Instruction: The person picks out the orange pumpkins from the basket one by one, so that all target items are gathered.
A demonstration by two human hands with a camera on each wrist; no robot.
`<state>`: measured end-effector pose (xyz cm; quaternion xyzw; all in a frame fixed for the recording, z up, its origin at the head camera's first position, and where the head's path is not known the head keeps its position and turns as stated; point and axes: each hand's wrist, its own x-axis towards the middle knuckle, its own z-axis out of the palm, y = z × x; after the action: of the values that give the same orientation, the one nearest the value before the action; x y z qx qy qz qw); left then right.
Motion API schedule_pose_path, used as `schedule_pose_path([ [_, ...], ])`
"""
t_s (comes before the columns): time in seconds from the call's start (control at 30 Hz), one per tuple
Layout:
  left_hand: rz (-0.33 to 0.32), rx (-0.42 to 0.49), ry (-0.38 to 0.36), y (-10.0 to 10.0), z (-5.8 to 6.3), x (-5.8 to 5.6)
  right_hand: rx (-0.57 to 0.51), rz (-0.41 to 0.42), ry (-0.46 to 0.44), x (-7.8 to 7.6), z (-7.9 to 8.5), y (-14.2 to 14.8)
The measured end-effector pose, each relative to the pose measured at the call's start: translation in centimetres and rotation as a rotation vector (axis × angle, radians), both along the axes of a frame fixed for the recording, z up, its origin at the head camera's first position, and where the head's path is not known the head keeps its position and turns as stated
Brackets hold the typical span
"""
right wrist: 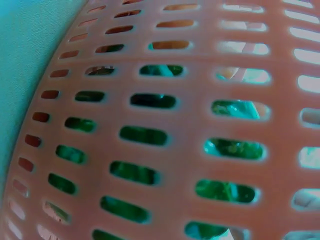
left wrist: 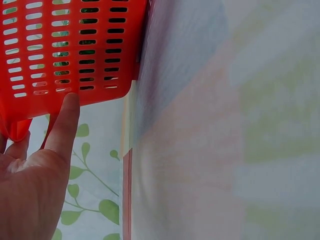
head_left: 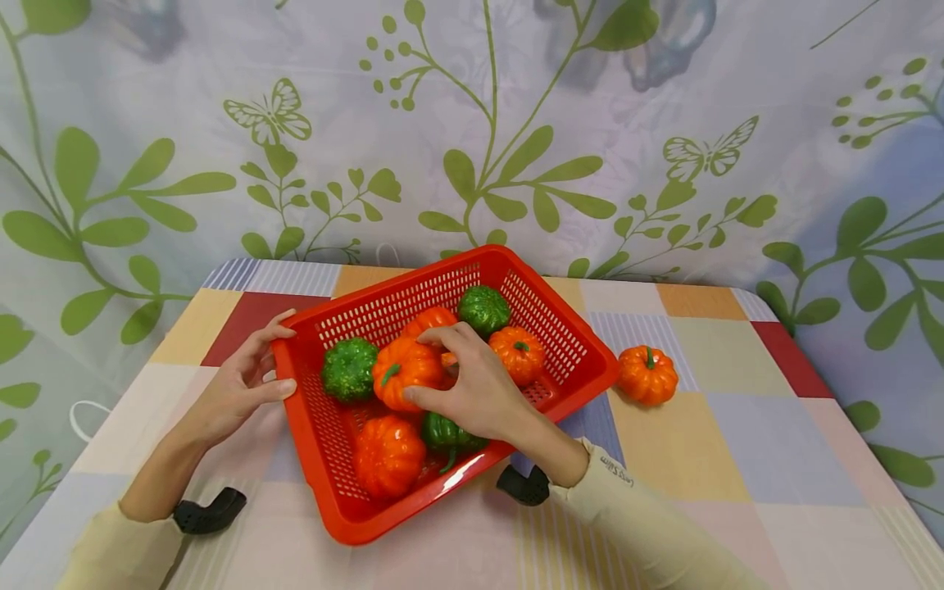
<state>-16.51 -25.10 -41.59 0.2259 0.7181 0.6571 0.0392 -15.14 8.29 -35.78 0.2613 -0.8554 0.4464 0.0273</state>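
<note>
A red plastic basket (head_left: 413, 506) with slotted walls sits at an angle on the table, holding several shiny toy pumpkins. At its left corner, my left hand (head_left: 236, 385) pinches the rim; the left wrist view shows a finger against the outer basket wall (left wrist: 100, 95). Inside the basket my right hand (head_left: 475, 381) holds an orange pumpkin (head_left: 404, 373) between thumb and fingers. Around it lie a green pumpkin (head_left: 350, 369), another green one (head_left: 483, 310) and orange ones (head_left: 388, 456). Only the slotted wall (right wrist: 195, 115), with green behind it, fills the right wrist view.
One orange pumpkin (head_left: 647, 377) lies on the table right of the basket. A checked cloth (head_left: 796, 459) covers the table. Behind it hangs a leaf-patterned curtain (head_left: 332, 49). Black bands (head_left: 210, 512) are at both wrists.
</note>
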Motion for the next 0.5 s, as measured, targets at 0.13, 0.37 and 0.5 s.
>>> schedule_pose_path([
  [0.13,-0.002,0.001,0.003,-0.04,0.01,0.01,-0.009,0.005,-0.01,-0.06,-0.04,0.02],
  [0.37,-0.014,0.007,0.01,-0.09,0.03,0.0,-0.008,0.009,-0.042,-0.06,0.01,0.04],
  [0.5,-0.031,0.017,0.013,-0.13,0.0,0.01,-0.033,0.023,-0.031,-0.02,0.09,0.07],
])
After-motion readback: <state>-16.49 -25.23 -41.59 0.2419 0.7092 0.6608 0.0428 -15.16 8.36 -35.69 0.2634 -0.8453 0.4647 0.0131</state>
